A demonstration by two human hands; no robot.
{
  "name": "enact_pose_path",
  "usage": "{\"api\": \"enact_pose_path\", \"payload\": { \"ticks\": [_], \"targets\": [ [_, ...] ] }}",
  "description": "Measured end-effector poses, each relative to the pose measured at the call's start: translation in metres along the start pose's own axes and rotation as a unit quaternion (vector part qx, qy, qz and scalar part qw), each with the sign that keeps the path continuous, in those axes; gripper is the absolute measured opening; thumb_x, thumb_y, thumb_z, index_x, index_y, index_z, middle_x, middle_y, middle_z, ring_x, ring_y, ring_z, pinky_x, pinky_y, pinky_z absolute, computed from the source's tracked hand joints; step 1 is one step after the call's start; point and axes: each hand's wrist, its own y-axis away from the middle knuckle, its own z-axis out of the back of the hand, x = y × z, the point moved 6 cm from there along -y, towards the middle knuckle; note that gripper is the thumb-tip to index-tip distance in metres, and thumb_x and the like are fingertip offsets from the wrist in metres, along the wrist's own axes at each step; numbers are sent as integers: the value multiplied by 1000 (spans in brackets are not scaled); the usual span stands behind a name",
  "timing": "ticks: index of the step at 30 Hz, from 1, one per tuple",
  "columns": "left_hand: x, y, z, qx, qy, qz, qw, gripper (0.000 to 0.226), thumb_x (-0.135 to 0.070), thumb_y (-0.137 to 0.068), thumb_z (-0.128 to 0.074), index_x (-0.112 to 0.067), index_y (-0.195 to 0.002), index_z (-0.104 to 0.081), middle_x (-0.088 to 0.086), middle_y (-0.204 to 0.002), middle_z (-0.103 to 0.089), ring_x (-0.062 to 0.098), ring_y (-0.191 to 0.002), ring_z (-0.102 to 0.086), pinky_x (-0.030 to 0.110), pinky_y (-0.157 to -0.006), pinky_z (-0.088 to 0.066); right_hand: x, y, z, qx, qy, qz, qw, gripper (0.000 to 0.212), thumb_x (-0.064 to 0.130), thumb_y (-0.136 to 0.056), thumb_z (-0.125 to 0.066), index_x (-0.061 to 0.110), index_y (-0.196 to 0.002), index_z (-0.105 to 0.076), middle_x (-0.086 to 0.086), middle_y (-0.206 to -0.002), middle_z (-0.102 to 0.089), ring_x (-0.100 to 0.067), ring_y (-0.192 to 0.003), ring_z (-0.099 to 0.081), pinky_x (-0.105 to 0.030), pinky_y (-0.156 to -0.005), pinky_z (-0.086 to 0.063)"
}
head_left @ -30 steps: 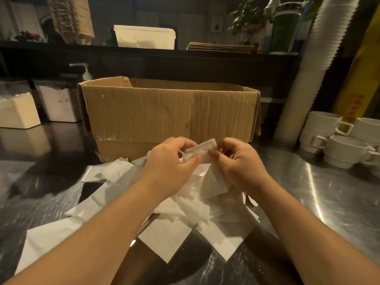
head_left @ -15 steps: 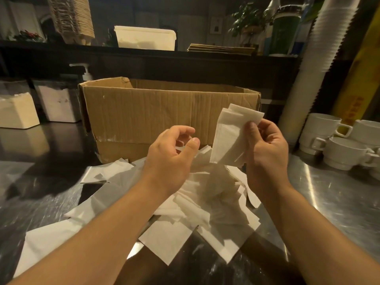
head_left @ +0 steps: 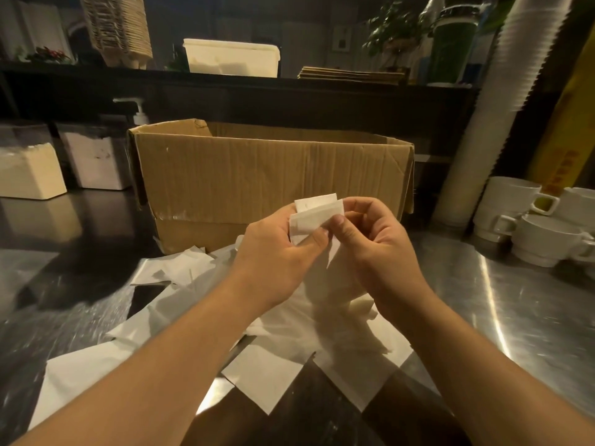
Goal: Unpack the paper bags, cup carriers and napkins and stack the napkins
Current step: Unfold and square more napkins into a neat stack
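Napkins (head_left: 317, 211), two folded, pinched between left hand (head_left: 277, 252) and right hand (head_left: 376, 246).

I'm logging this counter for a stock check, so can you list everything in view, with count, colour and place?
cardboard box: one, brown, open, centre of counter
held napkins: small bunch, white, between both hands
loose napkins: many, white, scattered in front of the box
steel counter: one, silver
mugs: several, white, stacked at right
stacked cups: tall column, white, right
pump bottle: one, white, behind the box
white tub: one, back shelf
green canister: one, back shelf
plant: one, green, back shelf
left hand: pinches the held napkins
right hand: pinches the held napkins
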Motion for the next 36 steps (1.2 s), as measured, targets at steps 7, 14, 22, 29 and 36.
{"api": "enact_pose_path", "payload": {
  "ticks": [7,14,22,29,36],
  "targets": [
    [-3,2,1,-15,-19,-15,1000,24,-37,-95,-74,-35,-119,-72,-20,-95,-74,-3,-90,-69,12,-70,-51,0,1,0,17,-33,-40,999,38,39,-81,-68,15,-110,-68,1,-102,-75,-15,-97,-73,-24,-75,-60],
    [-4,3,0,-6,-15,-15,1000,22,-41,-95,-70,-37,-116,-68,-17,-95,-75,2,-88,-69,14,-68,-54,1,2,2,-5,-25,-38,999,30,36,-91,-63,15,-111,-67,2,-101,-74,-10,-93,-71,-21,-73,-57],
    [-5,4,-1,3,-47,-28,998,21,-44,-96,-67,-39,-116,-67,-14,-95,-74,6,-87,-68,20,-70,-57,0,2,3,-23,-32,-42,998,25,32,-92,-67,19,-112,-65,5,-102,-73,-10,-95,-71,-21,-73,-59],
    [-11,5,-2,20,-37,-50,998,15,-42,-93,-70,-41,-107,-65,-13,-92,-72,7,-85,-68,20,-69,-57,-3,3,1,-4,-58,-106,993,49,48,-72,-68,23,-114,-69,1,-108,-74,-20,-104,-71,-44,-90,-61],
    [-3,2,4,-9,36,19,999,22,-34,-91,-75,-28,-112,-72,-10,-96,-75,7,-91,-72,16,-67,-54,1,3,2,-5,-83,-99,992,30,43,-88,-65,22,-108,-72,1,-101,-74,-21,-103,-69,-36,-88,-58]
  ]
}}
